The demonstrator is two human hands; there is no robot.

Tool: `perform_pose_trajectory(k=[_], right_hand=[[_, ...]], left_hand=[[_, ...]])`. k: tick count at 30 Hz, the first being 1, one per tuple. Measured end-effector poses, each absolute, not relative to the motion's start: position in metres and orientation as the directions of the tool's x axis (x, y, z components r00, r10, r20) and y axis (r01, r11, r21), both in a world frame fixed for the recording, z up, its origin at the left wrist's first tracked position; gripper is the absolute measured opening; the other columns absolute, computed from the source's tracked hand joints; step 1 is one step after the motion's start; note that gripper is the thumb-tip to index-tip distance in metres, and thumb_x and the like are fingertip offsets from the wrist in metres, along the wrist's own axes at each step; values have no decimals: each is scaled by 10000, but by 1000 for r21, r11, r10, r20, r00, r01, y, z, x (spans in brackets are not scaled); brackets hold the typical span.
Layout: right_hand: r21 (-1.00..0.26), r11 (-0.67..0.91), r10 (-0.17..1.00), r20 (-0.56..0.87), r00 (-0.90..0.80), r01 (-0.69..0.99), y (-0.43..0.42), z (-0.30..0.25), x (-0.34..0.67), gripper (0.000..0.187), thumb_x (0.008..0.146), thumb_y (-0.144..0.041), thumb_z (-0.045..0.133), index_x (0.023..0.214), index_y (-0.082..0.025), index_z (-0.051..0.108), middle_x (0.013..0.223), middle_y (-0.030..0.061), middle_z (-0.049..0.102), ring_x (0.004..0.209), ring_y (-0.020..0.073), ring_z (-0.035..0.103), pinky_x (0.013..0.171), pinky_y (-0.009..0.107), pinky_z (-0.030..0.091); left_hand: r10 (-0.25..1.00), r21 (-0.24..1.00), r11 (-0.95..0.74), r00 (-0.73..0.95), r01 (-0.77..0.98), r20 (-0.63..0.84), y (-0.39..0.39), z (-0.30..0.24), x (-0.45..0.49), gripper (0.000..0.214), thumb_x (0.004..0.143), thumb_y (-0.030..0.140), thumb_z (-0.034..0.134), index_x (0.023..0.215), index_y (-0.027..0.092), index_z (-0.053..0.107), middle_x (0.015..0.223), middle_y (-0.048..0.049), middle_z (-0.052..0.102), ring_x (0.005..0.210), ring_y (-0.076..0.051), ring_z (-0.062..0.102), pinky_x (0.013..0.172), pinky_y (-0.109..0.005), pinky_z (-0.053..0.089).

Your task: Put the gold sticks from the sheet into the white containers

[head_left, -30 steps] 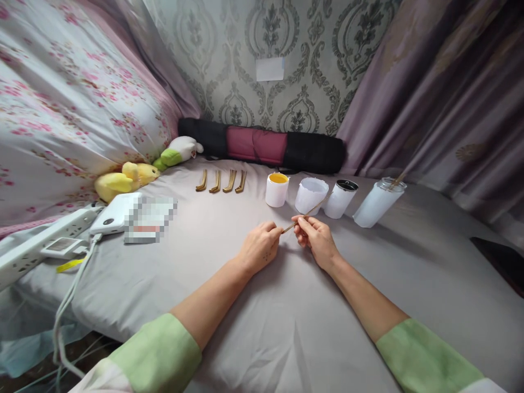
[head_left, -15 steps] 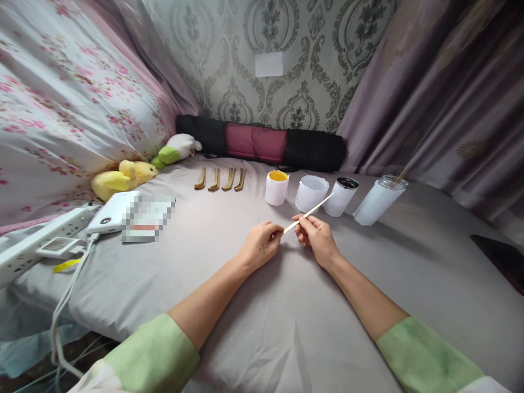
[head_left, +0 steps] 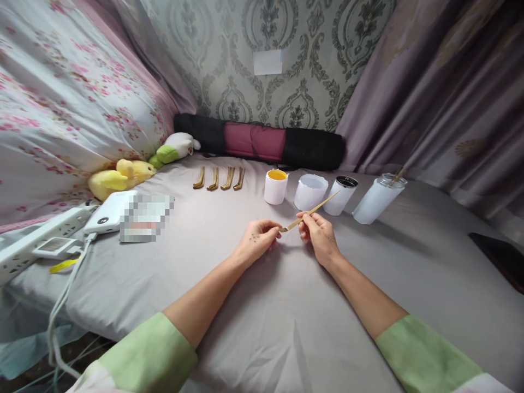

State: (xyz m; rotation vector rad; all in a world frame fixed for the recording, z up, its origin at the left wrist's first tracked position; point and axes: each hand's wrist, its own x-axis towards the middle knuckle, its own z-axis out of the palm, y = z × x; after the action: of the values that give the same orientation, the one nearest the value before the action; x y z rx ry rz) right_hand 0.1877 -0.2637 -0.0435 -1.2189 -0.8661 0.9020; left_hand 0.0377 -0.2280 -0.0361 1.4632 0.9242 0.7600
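Observation:
A slim bamboo tea scoop (head_left: 320,205) with a bent tip is held slantwise between my hands above the grey sheet. My right hand (head_left: 321,236) grips it around the middle, thumb and fingers closed, and its narrow end points up and away to the right. My left hand (head_left: 260,237) pinches the bent tip at the lower left end. Just beyond my hands stand a white-wrapped cup with yellow inside (head_left: 275,190), a wide white cup (head_left: 310,194) and a white-wrapped can with a dark inside (head_left: 340,197).
Several bundles of similar bent slim sticks (head_left: 213,180) lie at back left. A white-wrapped glass jar (head_left: 374,203) holding thin sticks stands at right. Left are a power bank (head_left: 110,213), power strip (head_left: 43,240) and plush toys (head_left: 123,180). A dark flat device (head_left: 497,259) lies far right.
The tea scoop has turned in my fingers: its pale narrow side showed before, and now its browner face and bent tip show. My left hand has shifted slightly left.

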Motion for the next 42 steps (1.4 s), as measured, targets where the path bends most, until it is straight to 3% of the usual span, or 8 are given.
perform_pose_trajectory(k=[7,18,25,42], right_hand=[[-989,138,899,99,426,-60,-265,-43,188,217,721,-381,530,777,-173,550,538,-39,450,407,53,369,353,182,269],[-989,149,903,144,406,21,-267,-40,186,230,741,-395,506,779,-171,541,526,-40,433,403,55,369,357,183,281],[-990,142,908,140,395,25,-268,-40,186,245,739,-412,497,784,-174,538,522,-46,431,391,52,357,355,181,274],[-994,112,915,108,389,12,-269,-41,189,235,744,-391,472,777,-168,538,488,-64,398,364,44,315,346,175,253]], left_hand=[[837,963,251,522,-100,-164,-230,-34,38,170,781,198,499,888,77,553,684,-59,589,498,-76,534,427,-180,398],[711,865,459,666,-201,-223,-229,-40,38,206,777,224,547,908,65,547,735,-106,614,549,-93,565,492,-199,431],[671,808,555,681,-197,-294,-232,-36,39,150,771,129,529,907,68,547,738,-98,617,547,-81,557,505,-188,435],[533,728,666,786,-163,-311,-227,-43,36,172,751,136,563,919,99,581,798,-70,603,618,-64,546,581,-166,459]])
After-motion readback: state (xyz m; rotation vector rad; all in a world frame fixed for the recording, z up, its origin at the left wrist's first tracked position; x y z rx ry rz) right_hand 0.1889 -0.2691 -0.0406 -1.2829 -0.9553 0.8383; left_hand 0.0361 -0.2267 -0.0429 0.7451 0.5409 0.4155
